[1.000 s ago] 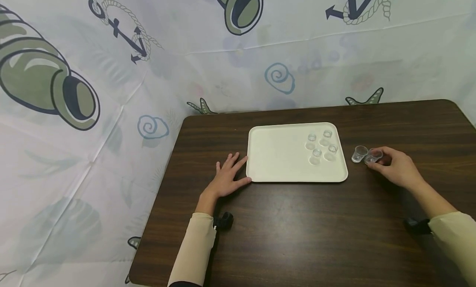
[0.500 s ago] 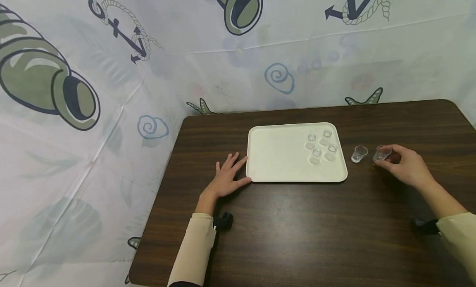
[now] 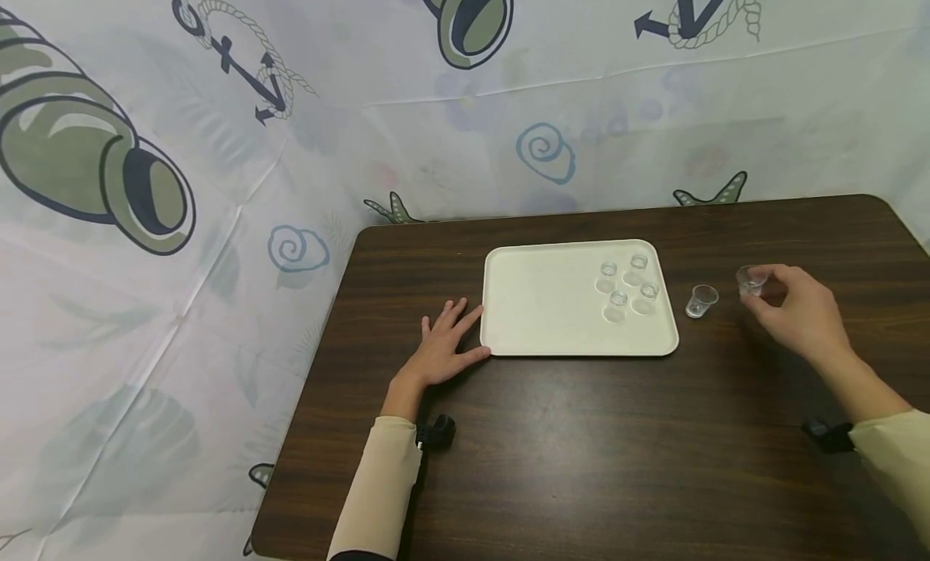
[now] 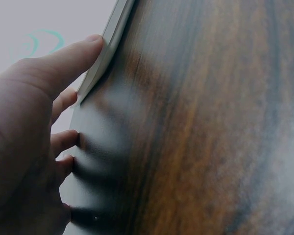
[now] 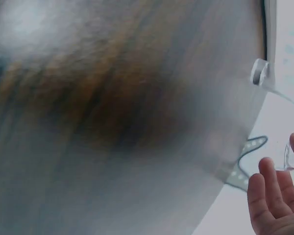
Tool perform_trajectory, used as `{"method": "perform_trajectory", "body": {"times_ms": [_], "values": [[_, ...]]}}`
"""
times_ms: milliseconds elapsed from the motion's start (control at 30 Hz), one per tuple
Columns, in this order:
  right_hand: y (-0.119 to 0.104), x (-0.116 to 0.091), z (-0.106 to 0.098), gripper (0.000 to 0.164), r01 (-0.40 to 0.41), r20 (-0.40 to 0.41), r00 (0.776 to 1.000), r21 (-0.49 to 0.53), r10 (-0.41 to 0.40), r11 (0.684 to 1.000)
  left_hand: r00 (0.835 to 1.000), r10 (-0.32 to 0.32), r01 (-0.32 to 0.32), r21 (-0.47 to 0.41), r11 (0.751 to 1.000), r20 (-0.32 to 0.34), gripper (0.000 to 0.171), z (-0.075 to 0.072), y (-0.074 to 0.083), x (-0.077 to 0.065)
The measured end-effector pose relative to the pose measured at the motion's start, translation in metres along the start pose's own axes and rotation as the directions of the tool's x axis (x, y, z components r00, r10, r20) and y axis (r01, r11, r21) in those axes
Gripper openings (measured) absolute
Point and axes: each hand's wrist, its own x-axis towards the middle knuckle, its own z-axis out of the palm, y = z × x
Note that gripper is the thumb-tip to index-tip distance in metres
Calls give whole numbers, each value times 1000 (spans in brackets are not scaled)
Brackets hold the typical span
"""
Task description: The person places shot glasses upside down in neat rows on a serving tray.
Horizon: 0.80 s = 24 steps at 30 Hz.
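Note:
My right hand [image 3: 805, 317] pinches a small clear plastic cup [image 3: 749, 281] between thumb and fingers, at the right of the tray. Only part of that held cup [image 5: 287, 157] shows at the right wrist view's edge. Another clear cup [image 3: 701, 301] stands upright on the table, between the tray and my right hand. Several more clear cups [image 3: 617, 299] sit with narrow ends up on the right part of the cream tray [image 3: 545, 303]. My left hand [image 3: 436, 353] lies with fingers spread at the tray's left side; its thumb [image 4: 83, 51] touches the tray edge.
The tray lies on a dark wood-grain table [image 3: 581, 456] with rounded corners. Behind the table and along its left side hangs a pale cloth [image 3: 465, 149] printed with shells and anchors. Each wrist wears a black camera [image 3: 437, 433].
My right hand has moved the held cup away from the other cup, first to the right, then toward the table's back. The left hand, the tray and its cups have stayed put.

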Motion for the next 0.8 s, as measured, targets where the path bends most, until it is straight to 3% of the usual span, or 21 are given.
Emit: {"method": "perform_trajectory", "body": {"times_ms": [200, 333, 567, 800], "values": [[-22, 5, 0, 40, 71, -65, 996, 62, -67, 996, 1000, -1, 1, 4, 1000, 1, 79, 0, 0, 0], [-36, 10, 2, 39, 143, -85, 987, 45, -139, 989, 1000, 4, -4, 1, 1000, -3, 79, -1, 0, 0], [-64, 19, 7, 39, 245, -30, 969, -36, -246, 969, 1000, 8, -8, -4, 1000, -2, 79, -1, 1, 0], [-94, 29, 18, 39, 332, 34, 943, -42, -331, 942, 1000, 14, -14, -2, 1000, -7, 79, 0, 0, 0]]}}
